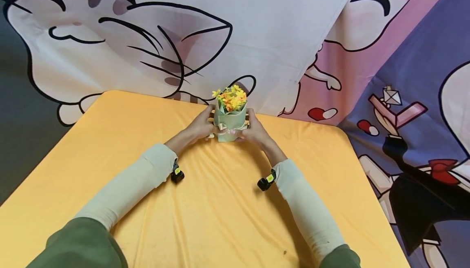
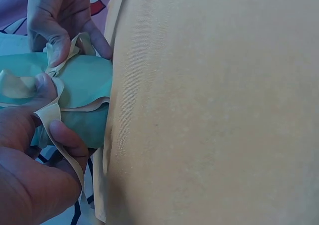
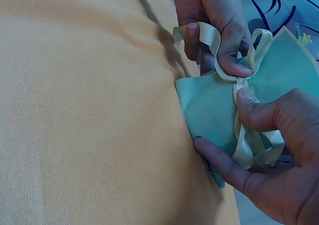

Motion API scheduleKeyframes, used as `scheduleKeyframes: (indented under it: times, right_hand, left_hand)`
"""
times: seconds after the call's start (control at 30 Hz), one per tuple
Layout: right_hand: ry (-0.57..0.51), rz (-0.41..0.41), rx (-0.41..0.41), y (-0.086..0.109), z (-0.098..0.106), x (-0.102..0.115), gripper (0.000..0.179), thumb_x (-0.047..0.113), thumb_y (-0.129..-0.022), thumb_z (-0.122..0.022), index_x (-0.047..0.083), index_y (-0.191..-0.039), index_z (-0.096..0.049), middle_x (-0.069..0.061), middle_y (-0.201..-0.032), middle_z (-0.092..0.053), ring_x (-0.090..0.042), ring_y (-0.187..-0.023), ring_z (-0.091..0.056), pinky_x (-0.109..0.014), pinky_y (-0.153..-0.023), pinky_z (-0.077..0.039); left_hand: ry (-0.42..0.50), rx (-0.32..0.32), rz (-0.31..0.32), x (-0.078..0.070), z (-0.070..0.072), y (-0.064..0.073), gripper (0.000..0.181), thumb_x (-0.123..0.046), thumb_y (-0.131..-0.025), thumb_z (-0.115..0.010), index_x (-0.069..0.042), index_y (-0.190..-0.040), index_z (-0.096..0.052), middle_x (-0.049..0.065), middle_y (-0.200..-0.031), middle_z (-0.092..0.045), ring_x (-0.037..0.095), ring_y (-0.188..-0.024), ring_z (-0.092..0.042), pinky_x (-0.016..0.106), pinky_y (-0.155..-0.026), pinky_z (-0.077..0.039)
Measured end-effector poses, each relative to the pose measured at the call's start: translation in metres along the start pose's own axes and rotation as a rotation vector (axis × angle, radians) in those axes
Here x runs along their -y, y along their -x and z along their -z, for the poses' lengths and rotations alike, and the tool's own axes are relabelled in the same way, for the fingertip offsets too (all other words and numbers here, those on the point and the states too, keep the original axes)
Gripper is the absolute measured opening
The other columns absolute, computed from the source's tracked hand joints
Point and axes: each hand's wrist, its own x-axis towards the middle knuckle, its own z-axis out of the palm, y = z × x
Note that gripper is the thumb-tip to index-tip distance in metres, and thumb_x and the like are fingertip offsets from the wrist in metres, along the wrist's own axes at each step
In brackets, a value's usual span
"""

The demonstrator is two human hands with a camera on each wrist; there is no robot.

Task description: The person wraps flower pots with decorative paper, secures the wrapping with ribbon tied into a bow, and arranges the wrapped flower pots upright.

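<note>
A small bouquet of yellow and orange flowers [image 1: 233,97], wrapped in pale green paper [image 1: 230,120], stands upright near the far side of the table. A cream ribbon [image 3: 242,147] is tied round the wrapping, with loops and loose ends. My left hand [image 1: 201,125] grips the bouquet from the left, its thumb at the ribbon's knot. From the right, my right hand [image 1: 256,129] holds it too, thumb pressed beside the knot and a finger along the lower paper in the right wrist view. Fingertips behind the wrapping are hidden.
A yellow cloth [image 1: 205,211] with soft creases covers the table. Cartoon-printed fabric [image 1: 279,35] hangs right behind the table's far edge, and more printed fabric [image 1: 415,137] lies along the right side. Small cameras [image 1: 177,175] are strapped at both wrists.
</note>
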Motion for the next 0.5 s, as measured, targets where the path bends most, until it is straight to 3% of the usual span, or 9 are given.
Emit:
scheduleKeyframes:
  times: [0.17, 0.3, 0.37, 0.5]
  right_hand:
    - [-0.012, -0.007, 0.013, -0.0006, -0.0007, -0.0014, 0.084, -0.001, -0.099, -0.083, 0.012, -0.164, -0.031, -0.026, -0.167, -0.041, -0.054, -0.139, -0.063, -0.052, -0.086, -0.072]
    - [-0.035, -0.015, 0.028, -0.0004, -0.0003, -0.0026, 0.083, 0.001, -0.100, -0.082, 0.012, -0.164, -0.030, -0.025, -0.170, -0.038, -0.053, -0.140, -0.063, -0.053, -0.089, -0.072]
    - [-0.038, -0.015, 0.031, 0.0002, 0.0004, -0.0030, 0.083, 0.003, -0.100, -0.083, 0.011, -0.164, -0.030, -0.024, -0.171, -0.037, -0.051, -0.141, -0.062, -0.055, -0.092, -0.071]
    - [-0.018, -0.014, 0.023, 0.0035, 0.0028, -0.0036, 0.086, 0.008, -0.097, -0.086, 0.011, -0.165, -0.034, -0.022, -0.172, -0.041, -0.045, -0.138, -0.063, -0.054, -0.097, -0.069]
  left_hand:
    - [0.013, 0.019, -0.004, 0.0007, 0.0003, 0.0020, 0.095, 0.008, -0.099, -0.077, -0.022, -0.175, -0.028, 0.023, -0.175, -0.042, 0.042, -0.125, -0.065, 0.029, -0.058, -0.049]
    - [0.020, 0.042, -0.017, 0.0022, 0.0006, 0.0028, 0.102, 0.008, -0.099, -0.076, -0.020, -0.179, -0.021, 0.022, -0.181, -0.033, 0.047, -0.152, -0.054, 0.040, -0.093, -0.061]
    - [0.027, 0.055, -0.021, 0.0025, 0.0008, 0.0030, 0.105, 0.004, -0.099, -0.078, -0.020, -0.180, -0.017, 0.021, -0.182, -0.031, 0.047, -0.161, -0.045, 0.048, -0.112, -0.058]
    - [0.048, 0.100, -0.003, 0.0010, 0.0029, 0.0054, 0.110, -0.006, -0.101, -0.081, -0.022, -0.182, -0.009, 0.022, -0.183, -0.029, 0.049, -0.161, -0.045, 0.060, -0.120, -0.056]
